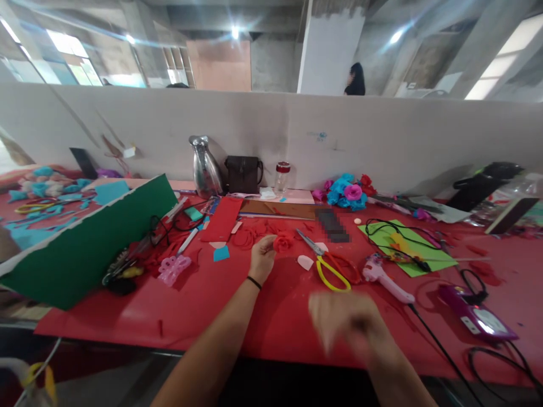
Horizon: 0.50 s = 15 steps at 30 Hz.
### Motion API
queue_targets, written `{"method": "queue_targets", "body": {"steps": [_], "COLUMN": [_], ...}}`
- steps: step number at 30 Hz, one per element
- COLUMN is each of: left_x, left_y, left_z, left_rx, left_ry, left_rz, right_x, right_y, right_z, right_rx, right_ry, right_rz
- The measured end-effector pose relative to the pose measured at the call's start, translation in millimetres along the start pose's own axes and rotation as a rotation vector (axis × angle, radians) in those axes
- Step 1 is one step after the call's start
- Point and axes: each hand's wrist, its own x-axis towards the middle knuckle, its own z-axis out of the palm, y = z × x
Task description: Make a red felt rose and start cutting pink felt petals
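My left hand [262, 259] is closed around the base of a red paper flower [283, 242], whose rolled petals face up over the table. My right hand [343, 319] is smeared by motion near the table's front edge, so its fingers cannot be made out. Beyond it lie scissors [335, 270] with one yellow and one red handle, their blades pointing away to the left. A pink glue gun [388, 278] rests to the right of the scissors. Cut red strips [245, 238] and a small pale pink paper piece [305, 262] lie near the flower.
A green board [97, 243] stands along the left side. At the back are a steel jug [205, 169], a dark bag [244, 174], a glass jar [282, 178] and blue and pink flowers [345, 192]. A purple power strip [475, 314] and cords lie right. A person [355, 80] is beyond the partition.
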Motion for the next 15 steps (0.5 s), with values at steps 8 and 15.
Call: {"method": "queue_targets", "body": {"steps": [8,15], "left_x": [6.8,11.9], "left_y": [11.4,20.2], "left_z": [-11.1,-19.2], "left_rx": [0.085,0.178], "left_ry": [-0.224,-0.358], "left_rz": [0.039,0.039], "right_x": [46.6,30.2], "right_y": [174.4,162.6], "right_z": [52.5,59.5], "right_rx": [0.686,0.908], "right_ry": [0.522,0.386], "right_rz": [0.902,0.99]}}
